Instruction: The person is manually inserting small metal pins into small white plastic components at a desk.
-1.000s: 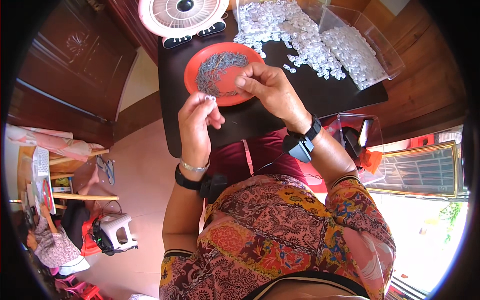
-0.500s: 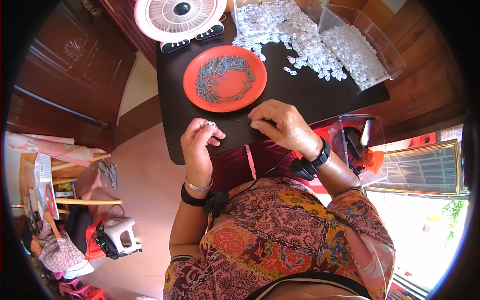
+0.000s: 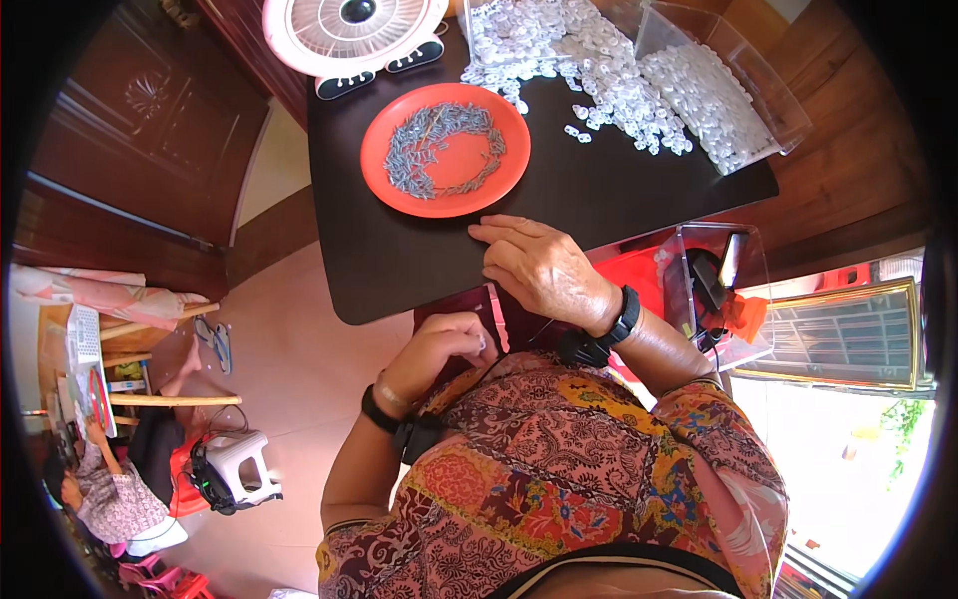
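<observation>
Resting flat on the near edge of the dark worktop (image 3: 399,260), the right hand (image 3: 544,270) lies palm down with fingers extended toward the left; nothing is visible in its grasp. The left hand (image 3: 444,344) is curled narrow below the worktop edge, over the lap, and pinches a small pale part (image 3: 482,342) at the fingertips; what kind of part it is cannot be told.

One orange plate (image 3: 449,195) stands on the worktop just beyond the right hand, apart from it. It carries a ring-shaped heap of small grey metal pieces (image 3: 429,150), too many to count.

One loose pile of white plastic parts (image 3: 559,50) lies at the far side, beside one clear box (image 3: 718,90) filled with the same parts. One white fan (image 3: 349,25) stands at the far left corner.

One black wristband is worn on each wrist. One clear container (image 3: 714,290) sits to the right, below the worktop. Floor is pale tile; walls are dark wood panelling.
</observation>
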Tool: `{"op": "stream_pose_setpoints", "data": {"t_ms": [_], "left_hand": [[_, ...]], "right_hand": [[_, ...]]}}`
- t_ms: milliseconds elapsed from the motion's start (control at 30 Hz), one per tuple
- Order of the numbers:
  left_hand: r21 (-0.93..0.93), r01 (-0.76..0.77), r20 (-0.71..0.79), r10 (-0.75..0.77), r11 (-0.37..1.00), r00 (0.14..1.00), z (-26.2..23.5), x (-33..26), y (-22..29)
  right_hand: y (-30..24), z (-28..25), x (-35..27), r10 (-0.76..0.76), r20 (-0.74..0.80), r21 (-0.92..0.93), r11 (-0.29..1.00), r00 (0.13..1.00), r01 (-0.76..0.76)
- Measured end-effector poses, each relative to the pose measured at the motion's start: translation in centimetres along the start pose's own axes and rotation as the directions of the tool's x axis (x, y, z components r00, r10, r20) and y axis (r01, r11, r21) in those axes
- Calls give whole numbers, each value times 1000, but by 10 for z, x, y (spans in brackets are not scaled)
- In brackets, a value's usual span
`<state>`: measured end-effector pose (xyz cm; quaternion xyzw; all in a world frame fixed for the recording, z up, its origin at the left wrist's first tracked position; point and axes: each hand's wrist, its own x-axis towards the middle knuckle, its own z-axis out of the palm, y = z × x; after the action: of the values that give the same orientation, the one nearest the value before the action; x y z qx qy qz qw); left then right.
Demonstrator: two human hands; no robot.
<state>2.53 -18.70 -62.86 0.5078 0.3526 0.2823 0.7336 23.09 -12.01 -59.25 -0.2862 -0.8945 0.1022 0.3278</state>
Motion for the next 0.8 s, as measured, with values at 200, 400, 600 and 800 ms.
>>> {"op": "stream_pose_setpoints", "data": {"t_ms": [200, 400, 600, 800], "left_hand": [[-819, -189, -255, -48, 542, 966, -19, 53, -85], [-644, -79, -362, -212, 761, 908, -37, 16, -83], [-83, 209, -196, -221, 974, 955, -4, -17, -26], [184, -228, -376, 282, 956, 882, 31, -3, 34]], "right_hand": [[2, 0, 0, 3, -8, 40, 999, 1000, -3], [18, -10, -16, 131, -21, 352, 929, 991, -115], [7, -15, -15, 300, 29, 410, 866, 953, -285], [-11, -16, -8, 420, 113, 795, 505, 900, -336]]}}
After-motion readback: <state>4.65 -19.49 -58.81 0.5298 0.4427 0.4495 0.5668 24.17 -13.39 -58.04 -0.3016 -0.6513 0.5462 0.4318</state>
